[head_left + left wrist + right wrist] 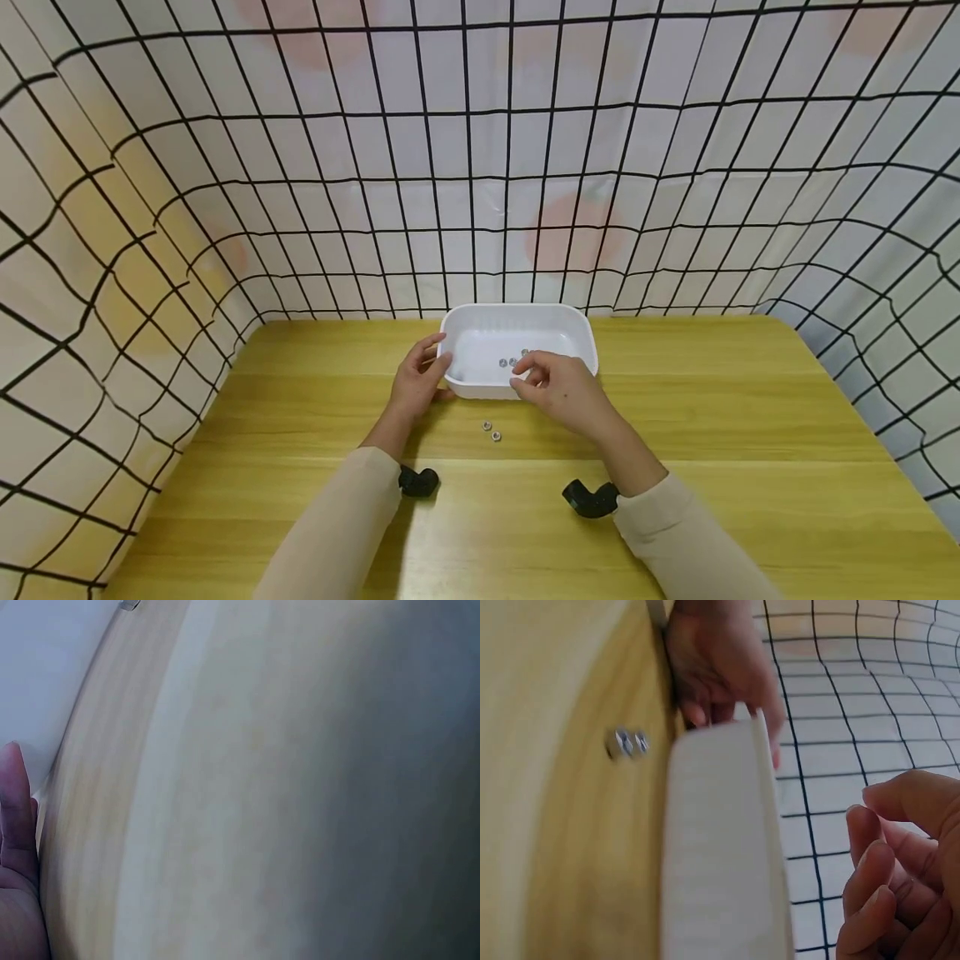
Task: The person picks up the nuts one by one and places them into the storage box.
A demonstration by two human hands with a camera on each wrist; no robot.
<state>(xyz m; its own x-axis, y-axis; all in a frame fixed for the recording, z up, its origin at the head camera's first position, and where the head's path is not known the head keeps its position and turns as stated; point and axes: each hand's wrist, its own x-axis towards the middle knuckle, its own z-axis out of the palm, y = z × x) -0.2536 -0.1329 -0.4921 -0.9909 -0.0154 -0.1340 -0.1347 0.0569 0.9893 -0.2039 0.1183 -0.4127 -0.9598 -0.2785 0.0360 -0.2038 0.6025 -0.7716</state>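
A white plastic tray point(480, 389) sits at the back of the wooden table. My left hand point(417, 379) grips its left end, with the fingers spread around the rim and side. Above the tray's front right part is my right hand point(567, 393), thumb and forefinger close together and the other fingers loosely bent; nothing shows between the tips point(864, 814). Inside the tray lie small metal nuts point(503, 363), partly behind the right hand. Two more nuts point(491, 431) rest on the table just in front of the tray, also seen beside it in the right wrist view.
White fabric with a black grid point(480, 150) encloses the table point(315, 500) at the back and sides. On each wrist is a black curved fitting point(590, 499). The tray's back edge stands near the rear wall.
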